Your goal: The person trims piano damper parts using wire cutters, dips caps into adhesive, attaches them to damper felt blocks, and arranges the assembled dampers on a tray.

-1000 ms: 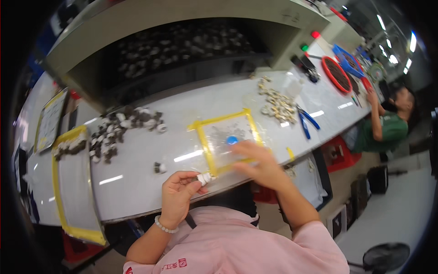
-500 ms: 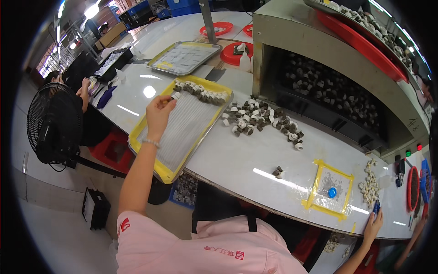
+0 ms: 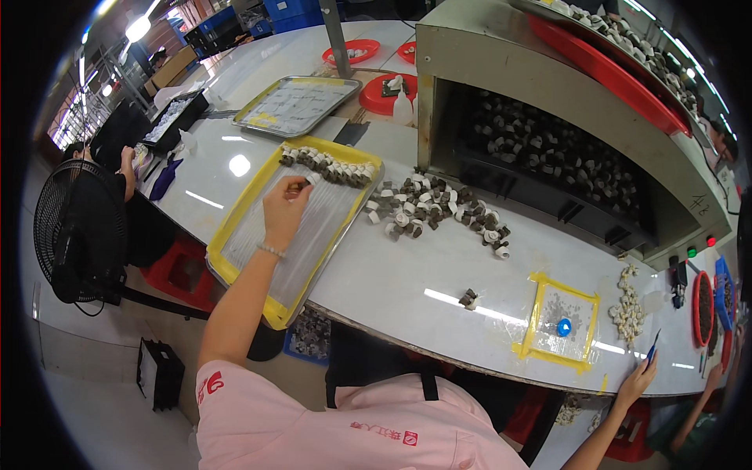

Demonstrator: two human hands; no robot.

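My left hand [image 3: 285, 205] is over the tray [image 3: 347, 221], which is edged with yellow tape and lined with pale ribbed sheeting. Its fingers pinch a small white-and-dark piece [image 3: 312, 179], partly hidden by them. Just beyond stands a tight row of similar white-and-dark pieces [image 3: 329, 165] along the tray's far end. At the right, my right hand [image 3: 638, 382] closes round a slim blue pointed tool [image 3: 653, 351], its tip pointing up and away from me. A pile of small cream pieces [image 3: 627, 309] lies on the table beside that tool.
Loose white-and-dark pieces [image 3: 439, 205] lie between the tray and a metal box oven [image 3: 540, 113] full of more. A yellow-taped square [image 3: 558, 323] holds a blue round object [image 3: 564, 327]. Another tray [image 3: 298, 103] lies farther back. A black fan [image 3: 82, 231] stands left, near another person's arm.
My left hand has moved right and slightly nearer me, below the row, with its piece. The tool in my right hand now points upward more. The whole view has shifted slightly.
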